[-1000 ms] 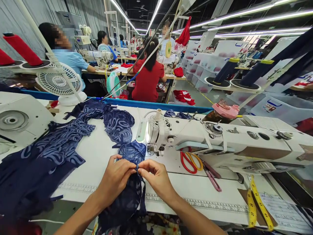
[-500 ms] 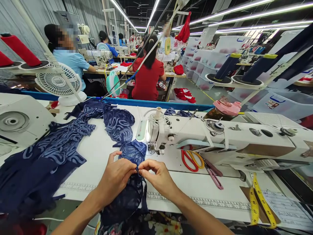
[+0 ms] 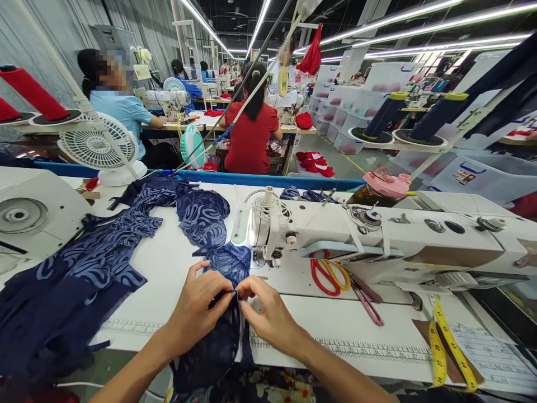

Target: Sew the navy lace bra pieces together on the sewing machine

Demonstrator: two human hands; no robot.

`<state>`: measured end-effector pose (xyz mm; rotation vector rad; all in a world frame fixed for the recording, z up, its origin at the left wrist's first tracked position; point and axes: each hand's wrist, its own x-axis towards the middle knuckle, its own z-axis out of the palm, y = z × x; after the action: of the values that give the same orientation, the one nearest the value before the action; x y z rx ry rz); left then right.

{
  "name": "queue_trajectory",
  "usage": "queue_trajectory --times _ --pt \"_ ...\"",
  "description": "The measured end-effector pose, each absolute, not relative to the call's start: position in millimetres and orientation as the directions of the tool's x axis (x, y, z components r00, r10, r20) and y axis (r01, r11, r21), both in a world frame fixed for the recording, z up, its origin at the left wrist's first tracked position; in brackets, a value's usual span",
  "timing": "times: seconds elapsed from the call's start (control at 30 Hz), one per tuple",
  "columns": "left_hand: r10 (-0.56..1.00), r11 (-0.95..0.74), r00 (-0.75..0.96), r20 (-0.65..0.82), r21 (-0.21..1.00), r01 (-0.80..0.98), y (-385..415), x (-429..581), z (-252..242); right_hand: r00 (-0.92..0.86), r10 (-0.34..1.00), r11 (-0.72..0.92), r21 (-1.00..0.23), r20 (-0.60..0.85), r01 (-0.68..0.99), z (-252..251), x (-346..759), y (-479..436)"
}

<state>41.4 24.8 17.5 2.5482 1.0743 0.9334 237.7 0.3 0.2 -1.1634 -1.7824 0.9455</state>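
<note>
Both hands meet at the front of the sewing machine's needle area, over a navy lace garment piece. My left hand pinches the fabric edge between thumb and fingers. From the other side, my right hand pinches the same edge, its fingertips almost touching the left ones. Patterned blue lace runs from the fingers up beside the needle of the white sewing machine. The lower part of the piece hangs over the table's front edge toward the lap. What lies exactly between the fingertips is hidden.
A heap of navy lace pieces covers the table's left. Red-handled scissors and pink tweezers lie under the machine arm. A yellow tape measure hangs at right. A small fan stands behind. Co-workers sit ahead.
Both hands stay at nearly the same spot, the finger grip on the fabric edge shifting slightly. The lower dark cloth now lies smoother beneath them. The camera view has moved a little.
</note>
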Motion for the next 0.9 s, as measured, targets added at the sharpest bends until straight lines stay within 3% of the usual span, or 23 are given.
queue_trajectory --times 0.17,0.23,0.33,0.43,0.67,0.9 --pt "0.839 -0.539 0.419 0.347 0.636 0.553 32 34 21 -0.237 0.953 0.261 -0.909 0.189 0.324 -8 246 -2" --pt "0.866 -0.486 0.397 0.305 0.704 0.518 33 33 22 -0.25 0.934 0.327 -0.889 0.254 0.32 -5 250 -1" --pt "0.874 -0.462 0.382 0.3 0.757 0.462 34 34 22 -0.35 0.868 0.471 -0.808 0.352 0.354 0 252 -1" --pt "0.879 -0.444 0.386 0.28 0.775 0.449 35 37 19 -0.356 0.858 0.498 -0.771 0.37 0.398 4 247 -2" --pt "0.903 -0.376 0.37 0.217 0.816 0.439 39 37 16 -0.147 0.915 0.397 -0.773 0.376 0.495 3 232 0" --pt "0.925 -0.16 0.379 0.034 0.938 0.307 41 32 18 -0.105 0.977 0.213 -0.884 0.186 0.417 6 240 4"
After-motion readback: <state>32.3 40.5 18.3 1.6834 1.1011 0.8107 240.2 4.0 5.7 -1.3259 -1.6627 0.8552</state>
